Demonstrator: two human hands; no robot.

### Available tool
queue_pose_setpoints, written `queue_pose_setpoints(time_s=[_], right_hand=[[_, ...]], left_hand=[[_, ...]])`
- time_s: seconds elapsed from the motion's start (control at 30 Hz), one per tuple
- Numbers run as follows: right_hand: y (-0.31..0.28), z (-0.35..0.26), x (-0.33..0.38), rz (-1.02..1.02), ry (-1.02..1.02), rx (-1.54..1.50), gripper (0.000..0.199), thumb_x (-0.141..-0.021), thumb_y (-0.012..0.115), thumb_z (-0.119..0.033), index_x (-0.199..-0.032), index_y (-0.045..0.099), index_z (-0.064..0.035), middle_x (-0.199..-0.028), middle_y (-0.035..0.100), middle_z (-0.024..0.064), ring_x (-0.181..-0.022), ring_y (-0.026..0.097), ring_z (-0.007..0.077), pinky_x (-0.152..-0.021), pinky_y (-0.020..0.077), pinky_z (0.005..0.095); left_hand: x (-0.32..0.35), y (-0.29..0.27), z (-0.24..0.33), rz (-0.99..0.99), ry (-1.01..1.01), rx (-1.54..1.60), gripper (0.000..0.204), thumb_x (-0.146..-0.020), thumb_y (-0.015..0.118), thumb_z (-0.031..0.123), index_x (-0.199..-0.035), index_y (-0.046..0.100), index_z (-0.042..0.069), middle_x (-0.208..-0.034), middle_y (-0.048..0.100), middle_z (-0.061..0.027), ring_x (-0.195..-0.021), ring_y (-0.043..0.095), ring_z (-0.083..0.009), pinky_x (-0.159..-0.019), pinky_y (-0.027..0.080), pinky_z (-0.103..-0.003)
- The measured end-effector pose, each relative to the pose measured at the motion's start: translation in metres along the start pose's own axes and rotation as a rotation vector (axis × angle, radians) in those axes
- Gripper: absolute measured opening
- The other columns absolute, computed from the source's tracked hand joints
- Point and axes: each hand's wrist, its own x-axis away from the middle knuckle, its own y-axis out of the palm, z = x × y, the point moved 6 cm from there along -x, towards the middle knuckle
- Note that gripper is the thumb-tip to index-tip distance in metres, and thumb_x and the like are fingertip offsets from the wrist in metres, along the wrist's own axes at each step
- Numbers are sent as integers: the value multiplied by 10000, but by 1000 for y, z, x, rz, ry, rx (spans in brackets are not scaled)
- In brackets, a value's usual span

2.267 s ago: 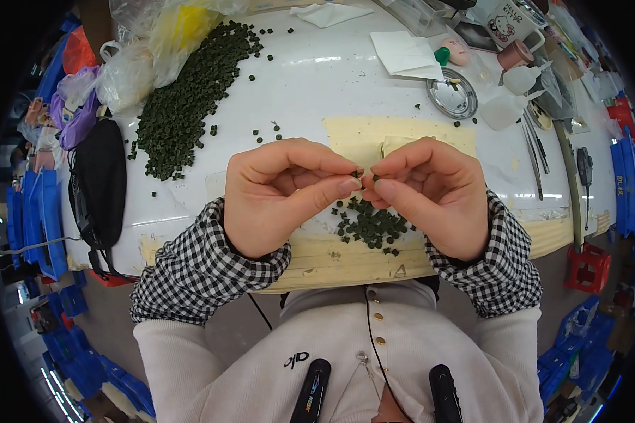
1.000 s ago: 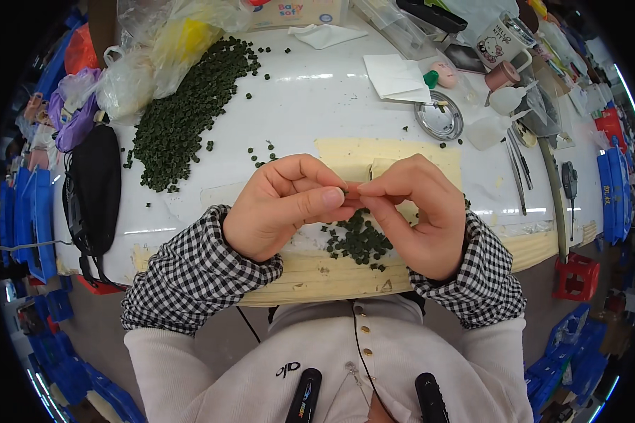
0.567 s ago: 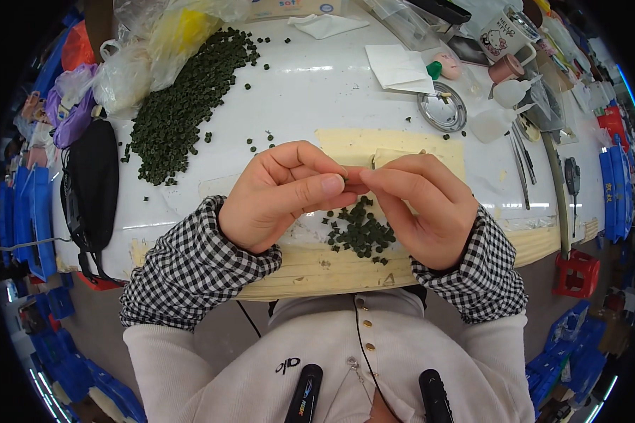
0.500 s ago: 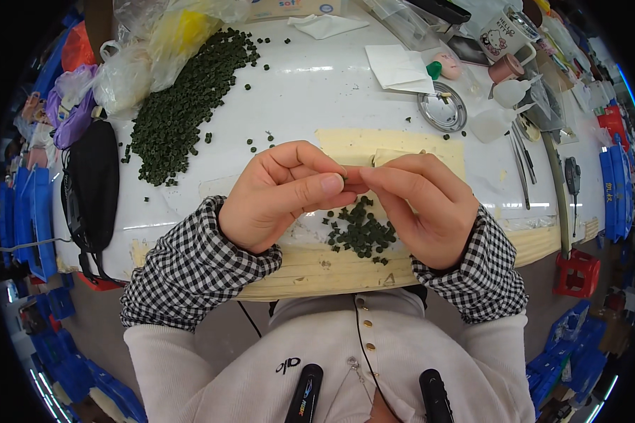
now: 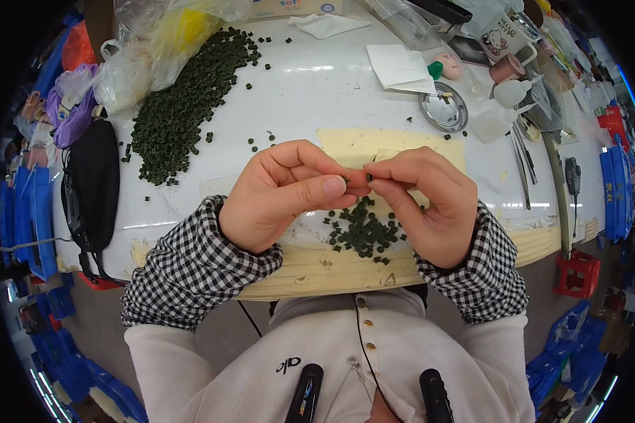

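Observation:
My left hand (image 5: pixel 286 194) has its thumb and forefinger pinched on a tiny dark green part, of which only a sliver shows at the fingertips. Close beside it, the thumb and forefinger of my right hand (image 5: pixel 434 204) grip a small dark green part (image 5: pixel 369 178). Both pinches hover over the near side of the table, almost touching. Below and between the hands lies a small heap of short dark green cylindrical parts (image 5: pixel 362 233). A far bigger heap of the same parts (image 5: pixel 183 106) spreads over the table's left side.
Plastic bags (image 5: pixel 130 74) and a black pouch (image 5: pixel 92 190) lie at the left. On the right are a round metal dish (image 5: pixel 443 109), white tissues (image 5: pixel 400 68), squeeze bottles (image 5: pixel 492 123), tweezers (image 5: pixel 521 166) and a mug (image 5: pixel 502 37). Yellow tape covers the table's front edge (image 5: pixel 317 275).
My right fingertips have drawn slightly to the right and parted a little, so the dark green part between them now shows. My left hand has barely moved.

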Motion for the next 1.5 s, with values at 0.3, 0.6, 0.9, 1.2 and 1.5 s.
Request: queue_pose_setpoints(time_s=[0.3, 0.6, 0.9, 1.2, 1.5], right_hand=[[11, 19, 8, -44, 306, -483, 159, -855, 642, 26, -1011, 668, 30, -899, 654, 116, -813, 663, 158, -731, 541, 244], [5, 4, 2, -73, 85, -165, 157, -830, 672, 28, -984, 687, 6, -835, 660, 105, -757, 652, 160, -678, 520, 248], [5, 2, 3, -71, 82, -130, 163, -817, 687, 27, -979, 688, 4, -832, 653, 101, -743, 647, 160, -668, 517, 243], [4, -1, 2, -50, 22, -105, 173, -816, 686, 32, -986, 695, -1, -817, 647, 95, -722, 634, 150, -649, 505, 240], [7, 5, 3, -78, 76, -184, 165, -814, 684, 41, -973, 702, 2, -812, 643, 91, -712, 627, 140, -640, 494, 234]], left_hand=[[3, 1, 5, 56, 115, -186, 103, -880, 631, -14, -979, 607, -30, -959, 687, -175, -919, 689, -230, -836, 574, -313], [7, 4, 6, 72, 162, -248, 133, -845, 662, -61, -972, 626, -45, -939, 692, -136, -891, 680, -168, -801, 560, -261], [9, 5, 6, 72, 206, -246, 143, -835, 670, -73, -973, 642, -49, -944, 694, -135, -891, 678, -156, -798, 554, -242], [10, 5, 7, 74, 240, -316, 136, -833, 662, -89, -966, 649, -62, -942, 695, -144, -885, 680, -160, -797, 555, -242], [14, 11, 14, 111, 262, -433, 149, -795, 674, -133, -921, 652, -56, -911, 690, -145, -842, 679, -168, -755, 550, -260]])
